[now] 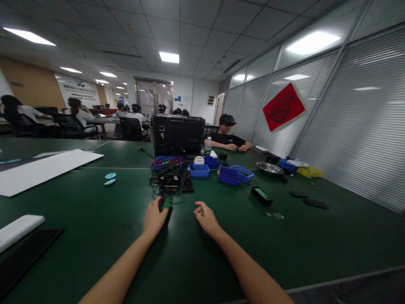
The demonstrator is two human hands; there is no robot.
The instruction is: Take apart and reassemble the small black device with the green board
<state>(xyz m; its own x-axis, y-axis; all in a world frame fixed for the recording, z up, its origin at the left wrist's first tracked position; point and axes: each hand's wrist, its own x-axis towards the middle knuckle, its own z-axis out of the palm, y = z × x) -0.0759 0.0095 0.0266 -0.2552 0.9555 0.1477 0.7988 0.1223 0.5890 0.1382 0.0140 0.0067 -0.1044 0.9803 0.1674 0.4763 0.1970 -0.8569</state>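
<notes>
My left hand (154, 218) rests on the green table (95, 219) with its fingers closed on a small green circuit board with a black part (166, 202). My right hand (205, 216) lies a little to the right, fingers curled loosely, nothing visible in it. Just beyond both hands sits a black device with tangled cables (169, 182). Behind that stands a black computer case (178, 135).
Blue bins (198, 170) (236, 174), a metal bowl (270, 169), a yellow tray (310, 172) and a black box (261, 196) lie at the right. A white board (41, 169) and white bar (19, 230) lie at the left. A person (228, 137) sits across; others sit behind.
</notes>
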